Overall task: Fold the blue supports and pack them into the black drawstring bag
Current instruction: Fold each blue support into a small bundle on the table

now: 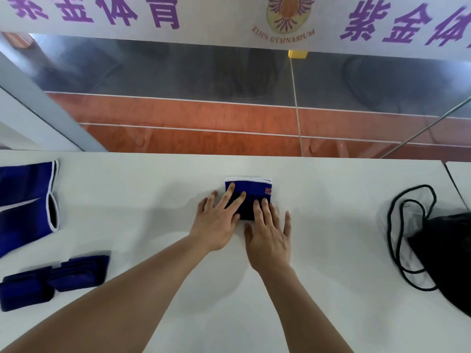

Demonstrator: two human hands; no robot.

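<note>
A folded blue support point(254, 192) with a white edge lies in the middle of the white table point(153, 189). My left hand point(219, 220) lies flat with straight fingers pressing on its left half. My right hand point(270, 233) lies flat beside it, fingertips on the support's near right part. At the far left lies an unfolded blue support point(25, 200) with white trim. Two small folded blue supports point(25, 289) point(81, 271) sit at the near left. The black drawstring bag point(446, 250) lies at the right edge, its cord point(397, 225) looped on the table.
A glass wall with a white band of purple lettering point(229, 16) stands right behind the table's far edge. A seam point(451, 179) splits the tabletop at the far right.
</note>
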